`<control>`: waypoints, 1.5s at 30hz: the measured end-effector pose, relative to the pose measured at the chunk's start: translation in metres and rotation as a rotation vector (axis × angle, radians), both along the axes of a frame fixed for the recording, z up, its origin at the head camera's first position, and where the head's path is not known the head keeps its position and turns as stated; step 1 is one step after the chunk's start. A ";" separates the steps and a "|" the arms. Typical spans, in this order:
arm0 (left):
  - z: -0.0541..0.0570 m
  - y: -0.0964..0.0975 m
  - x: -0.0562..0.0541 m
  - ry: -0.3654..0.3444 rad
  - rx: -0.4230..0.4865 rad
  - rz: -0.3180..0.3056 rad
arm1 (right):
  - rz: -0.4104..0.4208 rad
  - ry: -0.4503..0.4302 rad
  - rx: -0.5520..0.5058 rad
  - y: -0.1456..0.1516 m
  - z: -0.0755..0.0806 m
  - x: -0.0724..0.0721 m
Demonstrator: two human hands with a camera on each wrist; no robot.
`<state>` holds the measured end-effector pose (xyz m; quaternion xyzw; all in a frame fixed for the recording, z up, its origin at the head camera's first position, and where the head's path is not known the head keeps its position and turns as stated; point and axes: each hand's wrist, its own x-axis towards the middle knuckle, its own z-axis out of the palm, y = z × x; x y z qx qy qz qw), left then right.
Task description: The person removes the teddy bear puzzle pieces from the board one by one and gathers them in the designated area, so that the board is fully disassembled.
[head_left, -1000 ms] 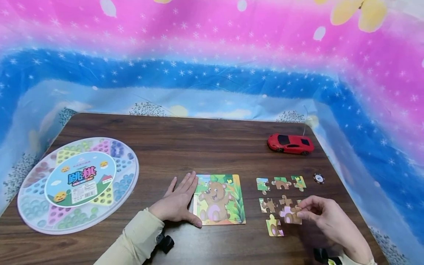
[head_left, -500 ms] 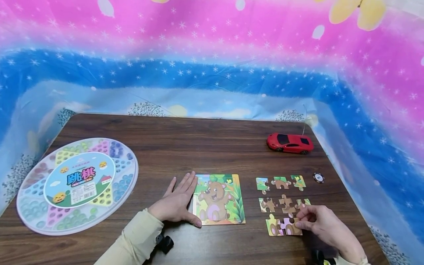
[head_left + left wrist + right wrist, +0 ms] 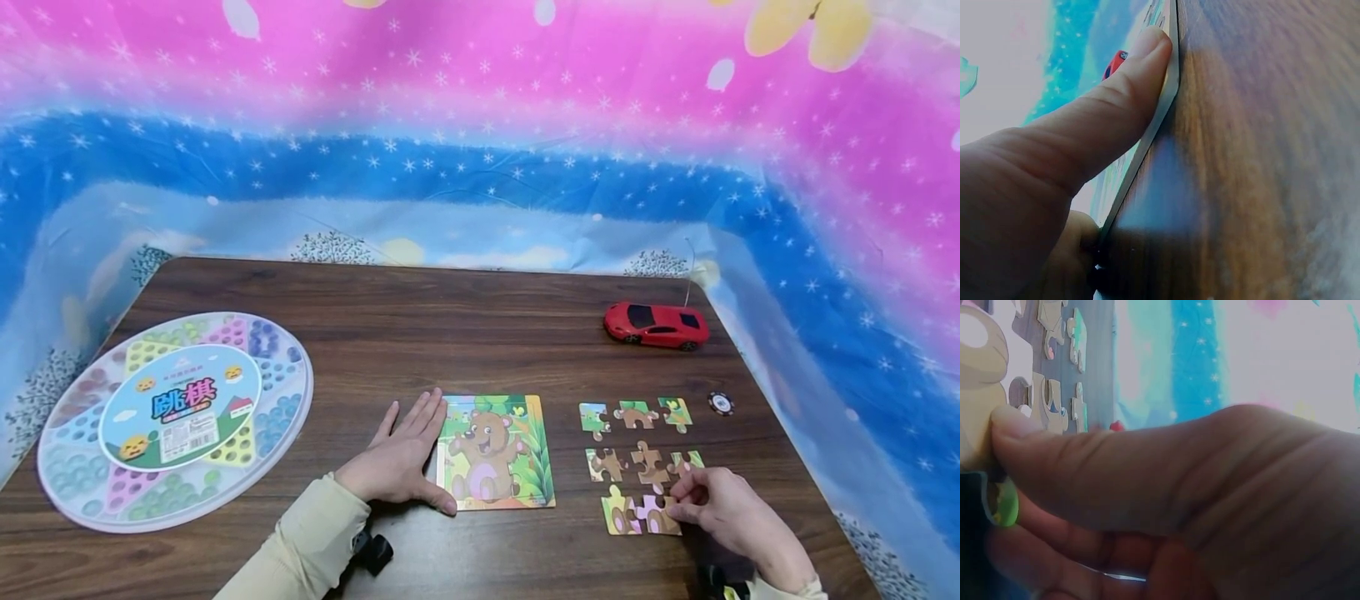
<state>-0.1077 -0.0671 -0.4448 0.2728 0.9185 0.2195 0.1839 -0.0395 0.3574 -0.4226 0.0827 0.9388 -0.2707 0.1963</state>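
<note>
My left hand (image 3: 397, 460) lies along the left edge of a square bear-picture puzzle board (image 3: 491, 446), fingers stretched out. In the left wrist view its thumb (image 3: 1116, 97) rests on the board's edge. On the right, my right hand (image 3: 723, 508) pinches a brown and pink puzzle piece (image 3: 657, 518) by its right side. The piece sits beside a yellow-green puzzle piece (image 3: 617, 515) in the nearest row. In the right wrist view the thumb (image 3: 1054, 440) presses on the piece's printed face, fingers curled below. Another puzzle piece (image 3: 687, 458) is partly hidden behind the right hand.
Farther rows hold more puzzle pieces, among them a brown one (image 3: 647, 461) and a green-blue one (image 3: 595, 419). A black and white chip (image 3: 721, 404) lies right of them. A red toy car (image 3: 656, 325) stands at the back right; a round Chinese checkers set (image 3: 176, 421) fills the left.
My right hand has brought the brown and pink piece down and toward me, beside the yellow-green piece in the nearest row. The left hand has stayed on the board.
</note>
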 end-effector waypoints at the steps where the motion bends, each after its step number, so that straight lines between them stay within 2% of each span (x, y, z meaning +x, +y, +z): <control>1: 0.000 0.000 0.000 -0.003 -0.002 -0.001 | -0.005 -0.005 0.001 0.000 0.000 0.000; 5: 0.001 0.000 0.000 -0.006 -0.014 0.001 | 0.001 -0.008 0.014 -0.001 -0.001 -0.001; 11: 0.001 0.000 -0.001 -0.006 -0.032 0.009 | 0.075 0.075 0.039 0.001 0.000 0.000; 14: 0.001 0.000 -0.001 -0.008 -0.031 0.011 | 0.083 0.088 0.042 0.001 0.000 0.000; 45: -0.001 -0.001 0.000 0.011 -0.015 0.004 | 0.039 0.064 0.072 -0.001 -0.003 0.001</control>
